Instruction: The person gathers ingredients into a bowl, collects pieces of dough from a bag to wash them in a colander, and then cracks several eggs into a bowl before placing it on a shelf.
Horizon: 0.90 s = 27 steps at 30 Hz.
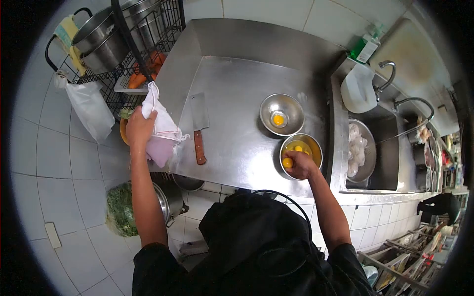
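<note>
My left hand point(140, 129) is at the left end of the steel counter, its fingers closed on a white cloth point(160, 117). Below that cloth hangs a pink cloth point(159, 150). My right hand point(299, 165) reaches into the nearer steel bowl point(318, 148), which holds several egg yolks in clear egg white. One yolk point(287, 162) lies at its fingertips; the fingers are bent together around it. Just behind stands a second steel bowl point(296, 107) with one yolk point(278, 120). A cleaver point(199, 126) with a wooden handle lies between my hands.
A black wire rack point(111, 79) with steel pots stands at the left. On the right are a sink point(387, 158), a basin point(368, 148) of wet whitish items, a white container point(359, 90) and taps. Leafy greens point(120, 209) sit below left. A person point(441, 204) is far right.
</note>
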Each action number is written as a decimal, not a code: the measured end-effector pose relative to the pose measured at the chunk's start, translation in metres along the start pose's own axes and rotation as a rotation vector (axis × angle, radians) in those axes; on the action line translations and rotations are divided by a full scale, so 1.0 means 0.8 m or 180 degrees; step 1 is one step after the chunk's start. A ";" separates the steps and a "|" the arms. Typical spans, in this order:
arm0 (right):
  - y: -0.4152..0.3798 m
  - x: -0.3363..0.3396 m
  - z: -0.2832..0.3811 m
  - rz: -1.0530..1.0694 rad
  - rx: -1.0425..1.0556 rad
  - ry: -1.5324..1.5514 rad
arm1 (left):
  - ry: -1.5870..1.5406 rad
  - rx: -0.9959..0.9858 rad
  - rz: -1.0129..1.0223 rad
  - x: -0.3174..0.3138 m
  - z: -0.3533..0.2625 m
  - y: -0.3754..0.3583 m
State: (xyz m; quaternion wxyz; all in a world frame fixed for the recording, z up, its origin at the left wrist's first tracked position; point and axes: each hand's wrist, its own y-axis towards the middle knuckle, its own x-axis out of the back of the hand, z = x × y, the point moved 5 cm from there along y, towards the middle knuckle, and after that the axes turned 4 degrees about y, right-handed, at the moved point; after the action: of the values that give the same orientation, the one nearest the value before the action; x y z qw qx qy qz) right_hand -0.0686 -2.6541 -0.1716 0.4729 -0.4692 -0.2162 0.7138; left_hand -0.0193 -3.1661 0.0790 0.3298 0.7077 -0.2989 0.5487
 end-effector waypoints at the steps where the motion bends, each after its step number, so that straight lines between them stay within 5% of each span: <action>1: 0.008 0.008 -0.003 0.0323 -0.0103 0.0219 | 0.0006 0.0004 0.0005 0.000 -0.001 -0.001; 7: -0.047 -0.025 0.034 -0.0161 0.0192 0.0087 | 0.0072 -0.0024 -0.0094 0.004 -0.005 -0.007; 17: -0.182 -0.107 0.129 -0.0023 0.1221 -0.0185 | 0.0036 0.0139 -0.0033 0.012 -0.013 -0.012; 27: -0.200 -0.112 0.150 -0.0195 0.1226 -0.0304 | 0.0042 0.0008 -0.0211 0.008 -0.009 -0.011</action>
State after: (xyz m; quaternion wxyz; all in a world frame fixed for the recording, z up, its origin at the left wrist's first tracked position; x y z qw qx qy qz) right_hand -0.0877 -2.6434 0.0465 0.5646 -0.3289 -0.1119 0.7487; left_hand -0.0148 -3.1554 0.0856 0.3490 0.7140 -0.2725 0.5424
